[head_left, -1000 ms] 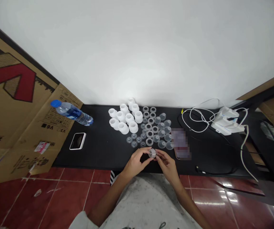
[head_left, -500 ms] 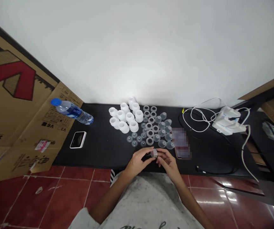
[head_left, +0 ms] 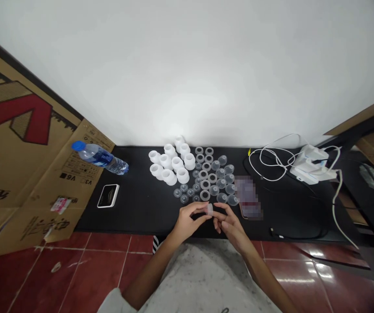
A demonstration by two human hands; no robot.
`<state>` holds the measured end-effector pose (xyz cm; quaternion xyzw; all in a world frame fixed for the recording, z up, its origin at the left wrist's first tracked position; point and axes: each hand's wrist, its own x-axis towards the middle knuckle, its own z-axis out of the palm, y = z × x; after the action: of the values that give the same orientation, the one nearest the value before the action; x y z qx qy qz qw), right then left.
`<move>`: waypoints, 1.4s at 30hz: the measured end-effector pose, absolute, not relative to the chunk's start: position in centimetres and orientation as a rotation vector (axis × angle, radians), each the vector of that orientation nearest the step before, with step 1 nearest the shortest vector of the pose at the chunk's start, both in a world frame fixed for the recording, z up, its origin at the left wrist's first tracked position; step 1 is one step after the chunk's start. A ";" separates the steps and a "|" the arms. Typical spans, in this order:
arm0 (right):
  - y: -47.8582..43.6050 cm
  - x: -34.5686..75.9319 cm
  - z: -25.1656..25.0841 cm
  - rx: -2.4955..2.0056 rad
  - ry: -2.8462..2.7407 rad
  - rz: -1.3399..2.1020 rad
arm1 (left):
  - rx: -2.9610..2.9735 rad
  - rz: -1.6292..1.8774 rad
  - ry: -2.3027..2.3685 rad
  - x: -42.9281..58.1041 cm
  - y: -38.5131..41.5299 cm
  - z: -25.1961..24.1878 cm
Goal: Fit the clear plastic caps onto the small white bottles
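Above the front edge of the black table, my left hand point(head_left: 188, 220) pinches a small translucent plastic cap-like piece point(head_left: 209, 209) between thumb and fingertips. Opposite it is my right hand point(head_left: 230, 221), its fingers apart and a fingertip touching the piece's right side. Just beyond my hands lie several clear rings point(head_left: 205, 195) in columns. Clear dome-shaped pieces point(head_left: 222, 198) stand to their right, and small clear discs with raised centres point(head_left: 184, 198) to their left. A cluster of white, wide-mouthed plastic pieces point(head_left: 182, 175) sits farther left.
On the left, a water bottle point(head_left: 100, 157) and a white-edged black device point(head_left: 108, 195) are near a cardboard box point(head_left: 20, 174). A phone point(head_left: 248, 198) lies right of the domes. White cables point(head_left: 265, 174) and a power strip point(head_left: 309, 165) occupy the right side.
My right thumb and fingers have opened away from the clear piece, leaving a fingertip against it. My left hand keeps its pinch. The whole view has shifted slightly.
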<state>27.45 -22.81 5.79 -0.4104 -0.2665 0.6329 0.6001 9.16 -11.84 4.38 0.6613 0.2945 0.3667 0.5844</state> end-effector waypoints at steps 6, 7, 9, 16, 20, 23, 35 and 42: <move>-23.2 26.4 6.9 -0.949 -0.714 1.408 | 1.665 0.867 0.666 8.8 -12.4 6.0; -23.3 26.2 7.1 -0.963 -0.736 1.396 | 1.691 0.886 0.666 8.7 -12.3 6.3; -23.3 25.9 7.7 -0.969 -0.778 1.386 | 1.722 0.906 0.665 8.7 -11.9 6.6; -22.6 26.3 6.8 -0.918 -0.767 1.389 | 1.646 0.834 0.619 9.4 -10.6 5.5; -22.5 26.5 5.7 -0.955 -0.741 1.408 | 1.643 0.812 0.625 9.5 -10.6 5.3; -22.4 26.7 6.4 -1.004 -0.793 1.420 | 1.653 0.857 0.648 9.4 -10.7 5.4; -24.7 31.1 9.4 -2.051 -1.099 -0.023 | 1.508 0.968 0.759 7.9 -12.4 3.4; -24.4 33.5 6.4 -2.417 -1.206 -0.011 | 1.526 0.981 0.759 7.6 -11.8 3.5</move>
<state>33.48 -24.44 6.43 -0.8732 -0.4356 -0.0038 0.2186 7.59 -11.80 3.51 0.6457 0.3212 0.4154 0.5544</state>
